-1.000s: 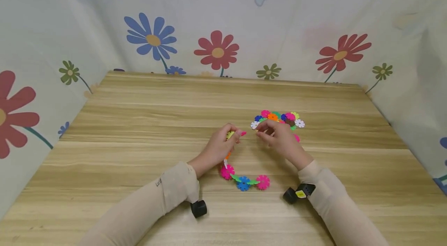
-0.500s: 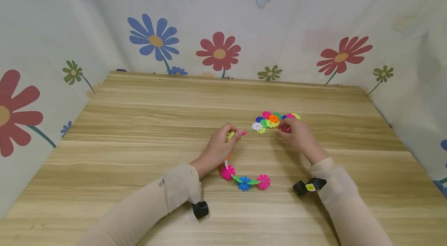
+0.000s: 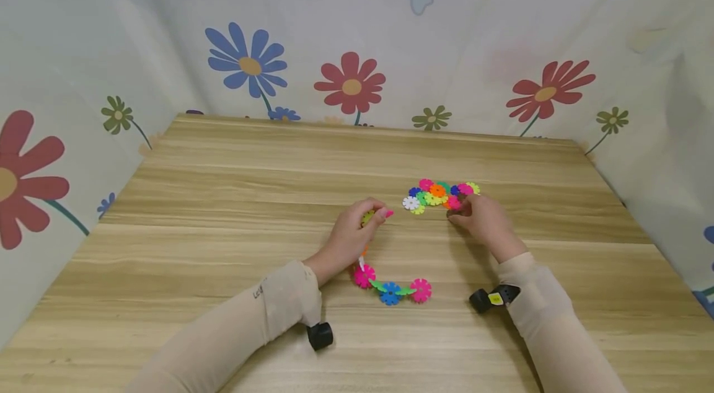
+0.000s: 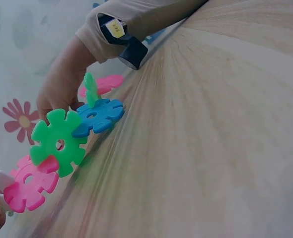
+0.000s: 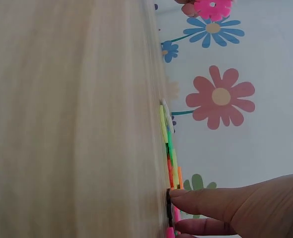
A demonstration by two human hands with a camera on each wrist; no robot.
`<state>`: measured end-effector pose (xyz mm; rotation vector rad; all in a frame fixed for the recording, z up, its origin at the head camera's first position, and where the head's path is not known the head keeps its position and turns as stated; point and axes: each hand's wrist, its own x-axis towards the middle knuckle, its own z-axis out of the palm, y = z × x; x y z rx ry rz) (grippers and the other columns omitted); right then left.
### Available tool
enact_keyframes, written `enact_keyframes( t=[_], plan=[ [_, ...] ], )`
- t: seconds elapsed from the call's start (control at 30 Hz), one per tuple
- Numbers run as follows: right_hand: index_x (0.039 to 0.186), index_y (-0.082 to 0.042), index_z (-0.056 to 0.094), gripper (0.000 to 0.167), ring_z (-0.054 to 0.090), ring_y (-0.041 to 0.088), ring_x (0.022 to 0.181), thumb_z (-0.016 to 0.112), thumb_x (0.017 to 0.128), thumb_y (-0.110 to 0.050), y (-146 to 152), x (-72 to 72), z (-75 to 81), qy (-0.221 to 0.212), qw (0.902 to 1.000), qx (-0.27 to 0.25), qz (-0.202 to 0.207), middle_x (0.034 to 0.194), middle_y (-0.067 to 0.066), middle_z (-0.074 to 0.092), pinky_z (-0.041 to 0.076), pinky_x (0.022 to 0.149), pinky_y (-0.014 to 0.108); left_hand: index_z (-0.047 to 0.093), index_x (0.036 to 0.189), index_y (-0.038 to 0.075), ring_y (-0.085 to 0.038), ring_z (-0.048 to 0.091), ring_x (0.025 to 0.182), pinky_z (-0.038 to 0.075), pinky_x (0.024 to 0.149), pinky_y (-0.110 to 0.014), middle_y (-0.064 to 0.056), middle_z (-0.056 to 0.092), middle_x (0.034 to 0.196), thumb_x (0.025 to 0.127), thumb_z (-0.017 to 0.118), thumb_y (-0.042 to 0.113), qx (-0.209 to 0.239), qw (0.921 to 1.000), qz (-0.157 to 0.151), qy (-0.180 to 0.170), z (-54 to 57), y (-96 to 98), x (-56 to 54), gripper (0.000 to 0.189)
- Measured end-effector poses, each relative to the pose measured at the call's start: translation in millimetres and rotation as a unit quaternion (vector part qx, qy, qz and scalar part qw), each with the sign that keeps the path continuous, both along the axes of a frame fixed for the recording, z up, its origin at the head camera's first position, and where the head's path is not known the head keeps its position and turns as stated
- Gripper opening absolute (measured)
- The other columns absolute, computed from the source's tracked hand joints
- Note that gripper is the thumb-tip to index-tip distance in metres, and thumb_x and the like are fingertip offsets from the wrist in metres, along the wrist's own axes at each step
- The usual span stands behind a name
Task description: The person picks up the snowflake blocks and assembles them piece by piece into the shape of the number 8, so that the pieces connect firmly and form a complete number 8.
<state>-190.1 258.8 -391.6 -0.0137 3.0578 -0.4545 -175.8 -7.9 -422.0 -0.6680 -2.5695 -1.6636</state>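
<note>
My left hand (image 3: 357, 229) grips the upper end of a chain of interlocking plastic snowflake discs, with a yellow disc (image 3: 367, 217) and a pink tip (image 3: 389, 213) showing at its fingers. Below the hand the chain curves toward me through a pink disc (image 3: 365, 276) and a blue disc (image 3: 390, 294) to a pink end disc (image 3: 421, 290). At the near right side of a pile of loose discs (image 3: 437, 191), my right hand (image 3: 486, 222) pinches a dark brown disc (image 5: 169, 206) between thumb and fingers. Its fingers partly cover the pile's right side.
The discs lie on a wood-grain table (image 3: 251, 182). A white flower-print curtain (image 3: 463, 27) stands along its back and sides. Each wrist wears a small black camera (image 3: 320, 336) close above the tabletop.
My right hand has moved right from the pile's left part to its near right side, where the brown disc now shows at its fingertips. My left hand keeps its hold on the chain.
</note>
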Motion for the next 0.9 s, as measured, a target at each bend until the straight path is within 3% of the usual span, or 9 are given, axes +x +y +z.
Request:
enact_keyframes(
  t=[0.1, 0.33, 0.47, 0.63, 0.9],
  plan=[
    [0.103, 0.004, 0.064, 0.038, 0.058, 0.026, 0.08, 0.07, 0.087, -0.03, 1.9, -0.8, -1.8, -0.002, 1.0, -0.008, 0.002, 0.092, 0.017, 0.065, 0.046, 0.069, 0.037, 0.064, 0.117, 0.011, -0.022, 0.062, 0.105, 0.047, 0.098, -0.04, -0.006, 0.066, 0.117, 0.101, 0.047, 0.035, 0.002, 1.0, -0.005, 0.0, -0.2, 0.4, -0.2, 0.033],
    [0.099, 0.001, 0.057, 0.031, 0.051, 0.024, 0.077, 0.071, 0.086, -0.024, 2.5, -0.8, -1.9, -0.011, 0.9989, -0.045, 0.011, 0.086, 0.012, 0.057, 0.039, 0.066, 0.031, 0.064, 0.116, 0.012, -0.02, 0.059, 0.067, 0.05, 0.075, -0.029, -0.007, 0.066, 0.104, 0.102, 0.046, 0.03, 0.0, 0.9999, -0.009, -0.009, -0.6, 1.3, 0.6, 0.029],
    [0.099, 0.0, 0.055, 0.027, 0.049, 0.021, 0.073, 0.071, 0.087, -0.019, 1.6, -1.0, -1.0, -0.008, 0.9976, -0.063, 0.025, 0.08, 0.008, 0.053, 0.036, 0.063, 0.029, 0.064, 0.116, 0.012, -0.018, 0.057, 0.062, 0.049, 0.073, -0.028, -0.007, 0.065, 0.101, 0.102, 0.046, 0.029, -0.002, 0.9999, -0.007, -0.007, -0.9, 1.2, 0.8, 0.029],
    [0.103, 0.004, 0.057, 0.022, 0.054, 0.018, 0.069, 0.065, 0.091, -0.013, 1.7, -1.7, 0.1, 0.007, 0.9949, -0.091, 0.043, 0.086, 0.014, 0.06, 0.042, 0.063, 0.027, 0.064, 0.116, 0.01, -0.016, 0.058, 0.062, 0.049, 0.075, -0.028, -0.007, 0.065, 0.102, 0.102, 0.045, 0.029, -0.004, 0.9999, -0.011, 0.001, -1.4, 0.8, 0.4, 0.03],
    [0.101, 0.001, 0.062, 0.023, 0.056, 0.018, 0.069, 0.054, 0.099, -0.02, -3.4, 1.9, 5.8, 0.018, 0.9865, -0.152, 0.058, 0.089, 0.016, 0.066, 0.044, 0.059, 0.025, 0.064, 0.113, 0.009, -0.015, 0.057, 0.06, 0.048, 0.065, -0.024, -0.007, 0.065, 0.099, 0.103, 0.044, 0.027, -0.008, 0.9997, -0.016, 0.017, -1.7, 1.2, -0.4, 0.028]
  ],
)
